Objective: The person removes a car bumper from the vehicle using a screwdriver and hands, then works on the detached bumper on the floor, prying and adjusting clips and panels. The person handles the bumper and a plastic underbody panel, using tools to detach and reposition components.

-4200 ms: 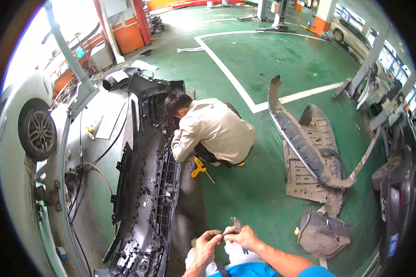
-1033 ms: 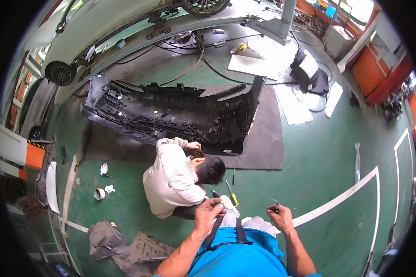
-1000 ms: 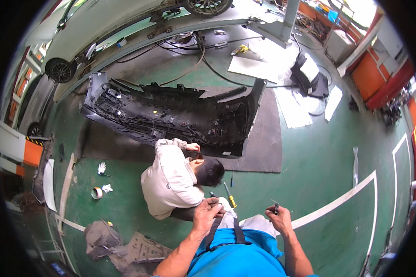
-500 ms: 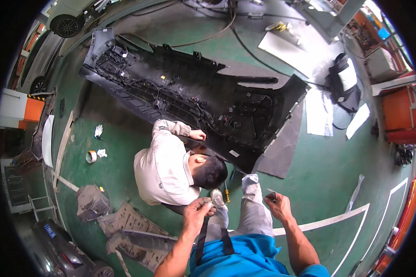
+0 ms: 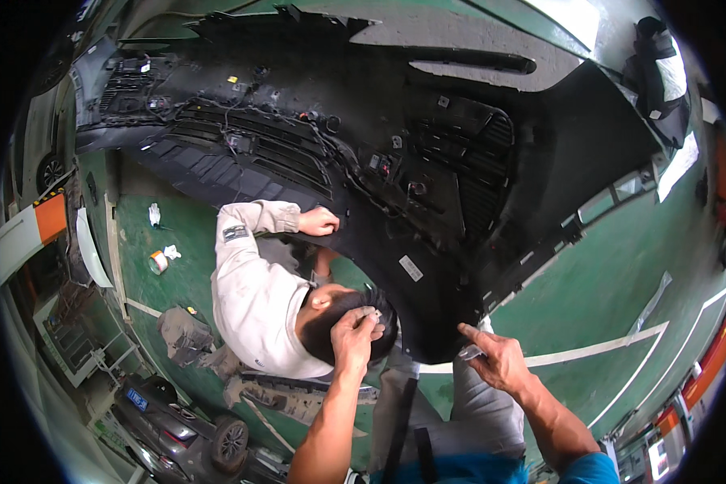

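Observation:
A large black car bumper (image 5: 379,105) lies inner side up before me, with wiring and small sensors fixed along it. My left hand (image 5: 355,332) is closed in a pinch in front of a crouching co-worker's head; a tiny pale bit shows at the fingertips, too small to name. My right hand (image 5: 494,355) is close to the bumper's near corner, index finger stretched toward the edge. Its other fingers are closed on a small silvery-grey piece (image 5: 471,352). Whether the index finger touches the bumper I cannot tell.
The co-worker (image 5: 270,298) in a pale jacket crouches at the left, one hand (image 5: 319,221) at the bumper's edge. A tape roll (image 5: 158,262) and a glove (image 5: 154,214) lie on the green floor. Dirty car parts (image 5: 185,335) and a dark car (image 5: 169,427) are at lower left.
The bumper now looks larger and closer. My right hand has come up to its near corner, index finger extended. My left hand, still pinched, now overlaps the co-worker's head.

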Motion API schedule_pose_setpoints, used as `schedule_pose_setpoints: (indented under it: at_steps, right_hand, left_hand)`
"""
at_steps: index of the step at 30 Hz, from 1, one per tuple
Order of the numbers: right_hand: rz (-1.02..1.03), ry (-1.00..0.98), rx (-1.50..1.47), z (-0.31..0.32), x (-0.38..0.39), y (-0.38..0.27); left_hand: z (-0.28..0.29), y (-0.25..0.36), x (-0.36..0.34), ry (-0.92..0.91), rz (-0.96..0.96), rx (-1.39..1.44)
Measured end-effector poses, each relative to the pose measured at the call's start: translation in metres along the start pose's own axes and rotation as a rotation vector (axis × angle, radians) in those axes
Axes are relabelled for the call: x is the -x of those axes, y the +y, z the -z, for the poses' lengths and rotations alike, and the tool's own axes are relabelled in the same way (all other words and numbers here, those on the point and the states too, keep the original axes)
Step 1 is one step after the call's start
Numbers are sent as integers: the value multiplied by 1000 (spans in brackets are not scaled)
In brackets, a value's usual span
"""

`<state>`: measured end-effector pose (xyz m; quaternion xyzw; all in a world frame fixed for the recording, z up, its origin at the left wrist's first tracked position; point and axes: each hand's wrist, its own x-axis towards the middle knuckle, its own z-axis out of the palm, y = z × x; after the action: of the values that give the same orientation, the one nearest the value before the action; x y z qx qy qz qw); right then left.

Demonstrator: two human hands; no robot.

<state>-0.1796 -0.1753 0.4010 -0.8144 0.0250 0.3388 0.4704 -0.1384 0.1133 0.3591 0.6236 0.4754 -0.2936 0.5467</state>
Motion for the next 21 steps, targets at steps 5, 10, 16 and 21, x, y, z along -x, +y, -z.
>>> schedule_pose_setpoints:
  at_steps: [5, 10, 16, 21]
  right_hand:
    - [-69, -130, -48, 8, -16, 7]
    - [-78, -167, -94, 13, -24, 11]
    - [-115, -192, -89, 18, -28, 15]
    - [-95, -165, -73, 16, -29, 20]
  left_hand:
    - [-22, -2, -39, 20, 25, -90]
    - [-31, -4, -68, 47, 115, -145]
    - [-22, -17, -99, 38, 275, -312]
    - [-14, -34, -110, 67, 247, -329]
